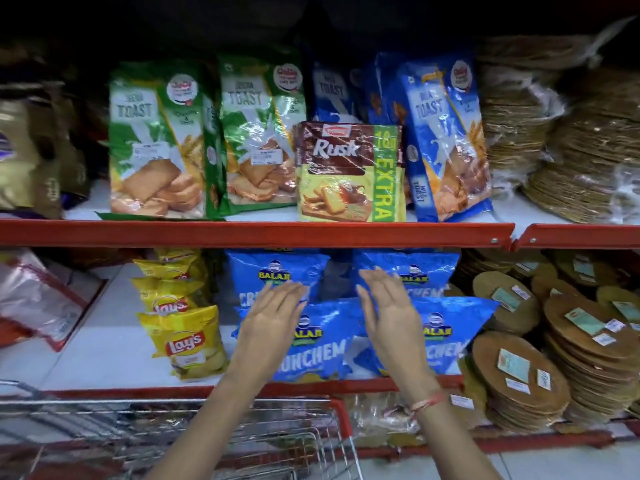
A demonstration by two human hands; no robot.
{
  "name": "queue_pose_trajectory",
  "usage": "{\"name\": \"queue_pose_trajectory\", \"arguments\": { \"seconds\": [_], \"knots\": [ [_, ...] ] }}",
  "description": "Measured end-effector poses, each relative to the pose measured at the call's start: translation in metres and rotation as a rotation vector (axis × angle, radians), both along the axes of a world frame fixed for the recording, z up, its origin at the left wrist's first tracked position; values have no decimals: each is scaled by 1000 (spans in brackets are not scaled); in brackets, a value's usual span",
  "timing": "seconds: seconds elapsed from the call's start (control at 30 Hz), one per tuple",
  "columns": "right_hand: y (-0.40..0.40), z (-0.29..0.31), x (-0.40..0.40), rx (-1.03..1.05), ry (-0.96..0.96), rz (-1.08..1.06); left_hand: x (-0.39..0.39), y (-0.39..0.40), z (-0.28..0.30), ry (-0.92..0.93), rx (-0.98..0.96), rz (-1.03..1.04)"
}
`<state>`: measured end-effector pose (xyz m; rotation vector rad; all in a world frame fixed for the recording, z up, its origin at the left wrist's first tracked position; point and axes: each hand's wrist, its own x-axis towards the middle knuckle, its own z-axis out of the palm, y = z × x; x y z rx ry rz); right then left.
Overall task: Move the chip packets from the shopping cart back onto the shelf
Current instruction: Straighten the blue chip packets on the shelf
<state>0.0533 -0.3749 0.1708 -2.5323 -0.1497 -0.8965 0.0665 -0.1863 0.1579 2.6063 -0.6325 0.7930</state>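
Both hands, left hand (270,317) and right hand (388,313), hover spread and empty over the blue chip packets (311,344) on the lower shelf (104,358), probably straightening them; cart (242,431) at bottom looks empty.

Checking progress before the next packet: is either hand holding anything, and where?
Nothing is held. The left hand and right hand are open, fingers spread over the blue chip packets on the shelf.
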Motion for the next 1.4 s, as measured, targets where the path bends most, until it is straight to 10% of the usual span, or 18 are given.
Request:
{"name": "queue_pose_trajectory", "arguments": {
  "seconds": [0.5, 0.9, 1.17, 1.4],
  "knots": [
    [244, -19, 49, -842, 375, 231, 6, 213, -5, 268, 529, 397],
    [276, -32, 47, -674, 398, 270, 14, 259, -3, 316, 455, 369],
    [162, -6, 16, -436, 192, 73, 19, 166, 5, 223, 76, 37],
    [54, -12, 6, -503, 465, -82, 28, 99, -4, 331, 205, 5]
  ]
}}
